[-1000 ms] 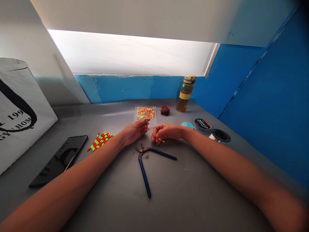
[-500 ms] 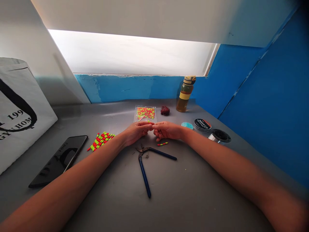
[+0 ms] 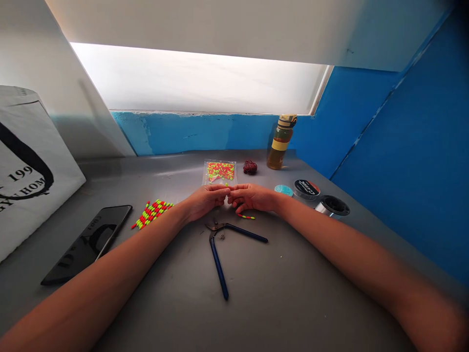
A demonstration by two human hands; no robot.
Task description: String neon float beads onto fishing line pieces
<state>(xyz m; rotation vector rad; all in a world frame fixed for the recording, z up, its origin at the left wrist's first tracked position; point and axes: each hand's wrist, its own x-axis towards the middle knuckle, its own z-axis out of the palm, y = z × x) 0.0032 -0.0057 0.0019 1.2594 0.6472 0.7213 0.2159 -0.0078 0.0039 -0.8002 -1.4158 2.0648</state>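
My left hand (image 3: 205, 201) and my right hand (image 3: 252, 196) meet fingertip to fingertip over the middle of the table. The left thumb and forefinger pinch a small bead (image 3: 226, 185); a bit of yellow-green shows above the fingertips. My right fingers are closed too, touching the left ones, and whatever they grip is hidden. A short row of red and yellow-green beads (image 3: 246, 216) lies just below my right hand. Nearer to me rest pliers (image 3: 220, 264) with blue handles spread wide. Beyond the hands is a clear bag of beads (image 3: 220, 171).
Rows of beads (image 3: 153, 213) lie left of my forearm, near a black phone (image 3: 90, 244). A white bag (image 3: 32, 146) stands far left. Dark red cord (image 3: 250, 167), a drink bottle (image 3: 280, 144), a turquoise disc (image 3: 283, 190), a round black-labelled case (image 3: 307, 188) and a spool (image 3: 334, 206) sit right.
My right hand has shifted slightly left and its fingers curl closer to the bead row. The red bead seen between the fingertips is now mostly covered.
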